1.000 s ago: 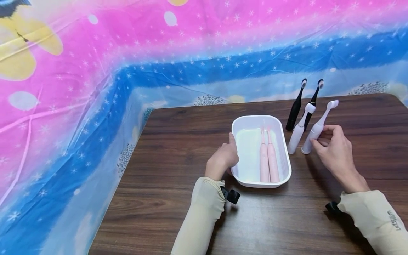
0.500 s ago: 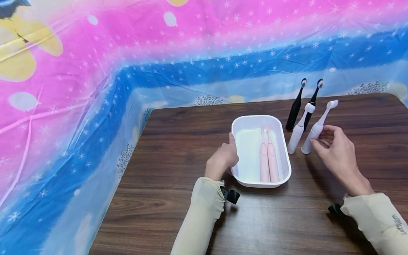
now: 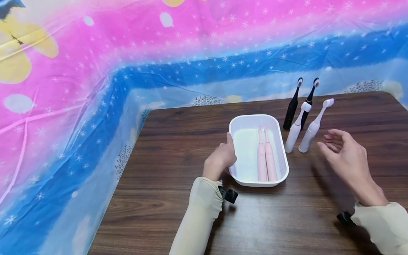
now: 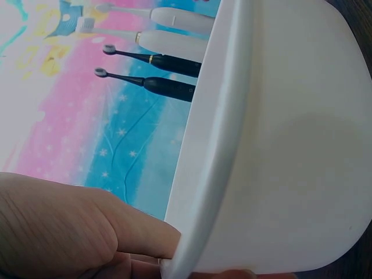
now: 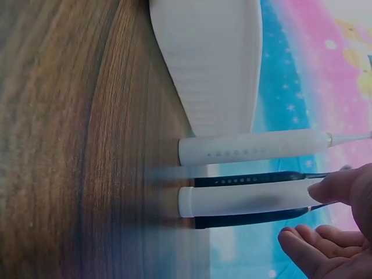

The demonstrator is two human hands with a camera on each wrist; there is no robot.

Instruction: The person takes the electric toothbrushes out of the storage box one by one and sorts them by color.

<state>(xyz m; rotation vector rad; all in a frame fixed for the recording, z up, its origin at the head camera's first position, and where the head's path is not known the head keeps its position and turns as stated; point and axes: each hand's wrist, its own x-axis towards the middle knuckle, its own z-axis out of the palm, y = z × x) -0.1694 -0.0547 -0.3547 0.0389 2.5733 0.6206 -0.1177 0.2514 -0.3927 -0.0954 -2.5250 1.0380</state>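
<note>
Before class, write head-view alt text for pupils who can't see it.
A left hand grips a white tub holding two pink toothbrushes; the right hand hovers near two white toothbrushes, two black ones behind, all upright.

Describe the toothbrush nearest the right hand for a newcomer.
On the brown table, just right of the white tub, stand two black toothbrushes and, in front, two white ones. Yours is the white toothbrush beside the right hand. Unlike its white neighbour nearer the tub, it shows no row of dots in the right wrist view.

White tray [image 3: 247, 152], pink toothbrushes [image 3: 270, 161], white toothbrushes [image 3: 310, 134], snowflake-patterned cloth [image 3: 204, 67]
</note>
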